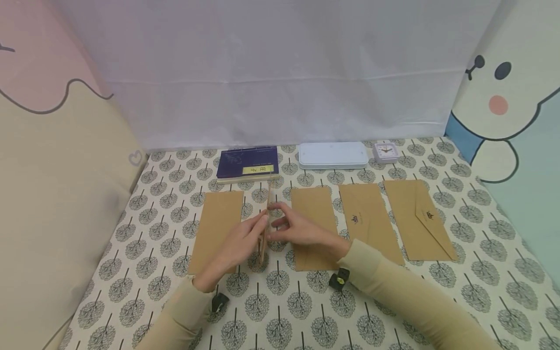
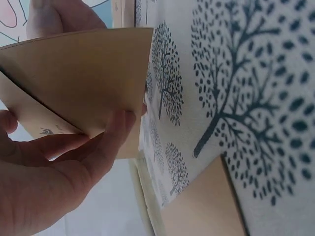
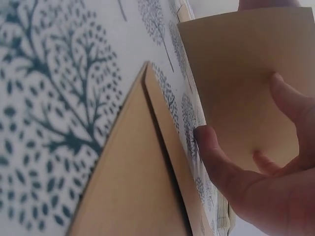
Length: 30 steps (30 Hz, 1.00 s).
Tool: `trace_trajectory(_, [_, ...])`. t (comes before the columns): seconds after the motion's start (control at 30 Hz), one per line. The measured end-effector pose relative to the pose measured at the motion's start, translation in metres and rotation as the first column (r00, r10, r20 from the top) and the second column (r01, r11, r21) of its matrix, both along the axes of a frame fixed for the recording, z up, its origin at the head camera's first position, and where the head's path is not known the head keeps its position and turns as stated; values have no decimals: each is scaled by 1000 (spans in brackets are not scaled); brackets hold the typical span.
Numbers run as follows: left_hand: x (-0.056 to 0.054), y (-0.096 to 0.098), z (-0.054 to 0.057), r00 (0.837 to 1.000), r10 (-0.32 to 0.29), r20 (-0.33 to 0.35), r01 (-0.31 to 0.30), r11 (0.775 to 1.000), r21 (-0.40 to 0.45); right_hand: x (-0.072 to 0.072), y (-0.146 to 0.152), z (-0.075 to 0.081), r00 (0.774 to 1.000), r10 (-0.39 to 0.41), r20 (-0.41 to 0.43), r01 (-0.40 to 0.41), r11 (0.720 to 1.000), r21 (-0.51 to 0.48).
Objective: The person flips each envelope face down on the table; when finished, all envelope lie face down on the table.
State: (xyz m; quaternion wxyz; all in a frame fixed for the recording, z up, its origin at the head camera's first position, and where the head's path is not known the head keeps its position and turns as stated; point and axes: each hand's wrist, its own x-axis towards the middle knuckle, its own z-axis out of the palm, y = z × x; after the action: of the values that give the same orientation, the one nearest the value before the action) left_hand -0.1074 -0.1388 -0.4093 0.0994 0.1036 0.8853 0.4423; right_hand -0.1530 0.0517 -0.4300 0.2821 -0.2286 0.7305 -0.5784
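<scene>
A brown kraft envelope point(image 1: 265, 233) stands on its long edge, bowed slightly, between both hands. My left hand point(image 1: 238, 245) holds it from the left, fingertips against the flap side, as the left wrist view shows. From the right, my right hand point(image 1: 302, 228) touches the plain side with spread, bent fingers. One of its fingertips point(image 3: 205, 135) reaches to the envelope's edge near the cloth. A plain envelope point(image 1: 216, 231) lies left of the hands. Partly under the right forearm lies another envelope point(image 1: 314, 206).
Two crown-printed envelopes, one in the middle right point(image 1: 365, 209) and one farther right point(image 1: 404, 218), lie flat. Behind are a dark blue book point(image 1: 247, 160), a white case point(image 1: 333, 154) and a small lilac clock point(image 1: 386, 151). A tree-patterned cloth point(image 1: 280, 311) covers the table.
</scene>
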Motion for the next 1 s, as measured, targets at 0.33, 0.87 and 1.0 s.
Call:
trace_trajectory(0.33, [0, -4, 4, 1000, 0, 16, -2, 991, 135, 3, -1, 3, 998, -50, 42, 48, 998, 36])
trace_trajectory(0.87, [-4, -22, 19, 994, 110, 12, -107, 923, 369, 2, 1, 2, 995, -99, 0, 98, 990, 96])
trace_trajectory(1.0, [-4, -28, 17, 985, 175, -4, -161, 914, 371, 2, 2, 3, 994, -103, -26, 105, 986, 130])
